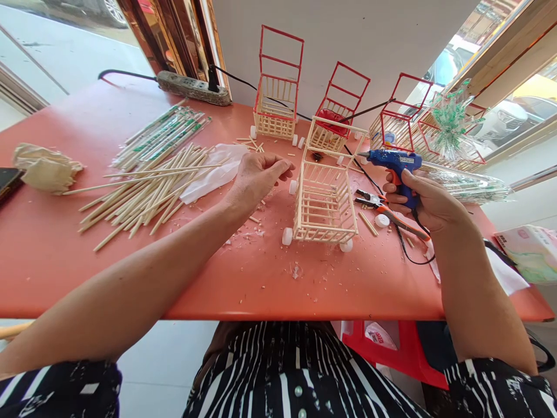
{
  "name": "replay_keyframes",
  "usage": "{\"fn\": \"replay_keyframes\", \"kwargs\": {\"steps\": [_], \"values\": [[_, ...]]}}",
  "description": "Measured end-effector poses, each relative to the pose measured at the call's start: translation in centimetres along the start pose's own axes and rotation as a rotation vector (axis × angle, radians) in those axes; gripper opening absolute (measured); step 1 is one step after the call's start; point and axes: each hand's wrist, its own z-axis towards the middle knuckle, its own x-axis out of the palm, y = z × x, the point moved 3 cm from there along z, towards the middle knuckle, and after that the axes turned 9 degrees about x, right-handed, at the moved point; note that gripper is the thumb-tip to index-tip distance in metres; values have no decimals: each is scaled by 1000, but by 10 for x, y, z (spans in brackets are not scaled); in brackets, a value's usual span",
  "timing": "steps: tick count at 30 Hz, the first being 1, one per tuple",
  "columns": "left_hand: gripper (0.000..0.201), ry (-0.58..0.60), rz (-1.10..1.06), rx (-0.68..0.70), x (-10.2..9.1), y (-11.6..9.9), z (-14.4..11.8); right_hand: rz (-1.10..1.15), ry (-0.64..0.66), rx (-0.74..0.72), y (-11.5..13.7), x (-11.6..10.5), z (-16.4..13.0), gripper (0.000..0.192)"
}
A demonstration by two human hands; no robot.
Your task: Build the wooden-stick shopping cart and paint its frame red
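Blue glue gun gripped in right hand, nozzle pointing left, barrel level; left hand loosely curled, empty.

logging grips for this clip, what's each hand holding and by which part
The right hand holds the blue glue gun by its handle. The left hand hovers beside the unpainted stick cart; whether it pinches anything cannot be told.
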Motion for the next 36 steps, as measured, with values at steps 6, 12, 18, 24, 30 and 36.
{"fn": "replay_keyframes", "kwargs": {"steps": [6,12,18,24,30,36], "values": [[17,-8,-13,6,0,2,1,29,-7,-4,-1,0,-4,55],[16,-9,-4,3,1,5,3,19,-30,2,-1,2,-5,58],[16,-6,0,2,1,4,2,0,-46,-14,-3,2,-7,62],[17,-11,-5,-11,1,2,1,8,-78,-19,-2,6,-8,65],[17,-11,-13,-10,1,1,0,0,-90,-27,-2,7,-10,65],[16,-13,-11,-12,1,1,0,-11,-72,-26,-4,5,-8,59]]}}
